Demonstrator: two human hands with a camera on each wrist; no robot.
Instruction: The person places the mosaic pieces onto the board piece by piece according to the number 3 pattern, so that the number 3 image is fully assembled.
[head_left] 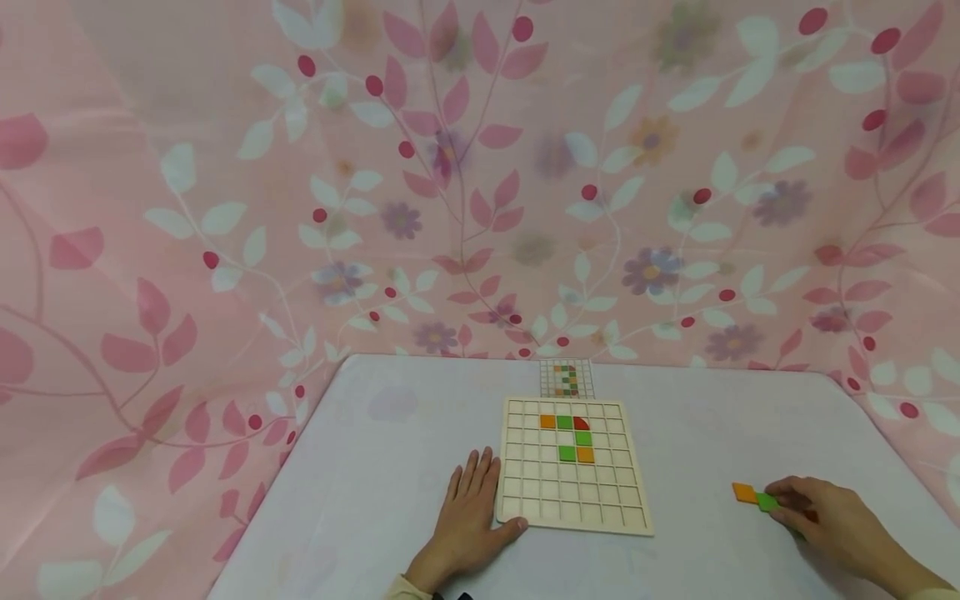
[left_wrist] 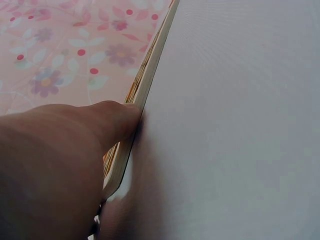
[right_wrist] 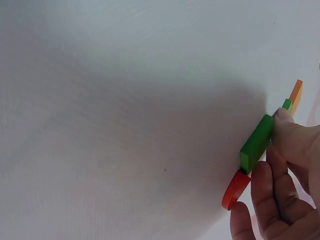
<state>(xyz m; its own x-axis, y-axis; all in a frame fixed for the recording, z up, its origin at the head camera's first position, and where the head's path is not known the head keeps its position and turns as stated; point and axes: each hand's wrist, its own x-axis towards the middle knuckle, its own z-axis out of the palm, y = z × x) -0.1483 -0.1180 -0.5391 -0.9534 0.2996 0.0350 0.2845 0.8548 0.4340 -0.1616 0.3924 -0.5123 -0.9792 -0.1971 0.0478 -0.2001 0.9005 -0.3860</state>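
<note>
A wooden grid board (head_left: 573,512) lies on the table, bearing several orange, green and red tiles. My left hand (head_left: 468,517) rests flat beside its left edge, fingers straight, while the thumb (left_wrist: 125,112) touches the near left corner. Off to the right, my right hand (head_left: 821,525) pinches a green tile (head_left: 767,502) between thumb and index finger, low over the table. An orange tile (head_left: 744,492) lies against that tile's left side. In the right wrist view, another green tile (right_wrist: 256,142) and a red curved piece (right_wrist: 235,190) lie beside the fingers, mostly hidden in the head view.
Behind the board lies a pattern card (head_left: 566,379) showing a coloured figure on a grid. The white table (head_left: 360,483) stretches left and right of the board. A pink floral curtain (head_left: 480,208) hangs at the table's back and sides.
</note>
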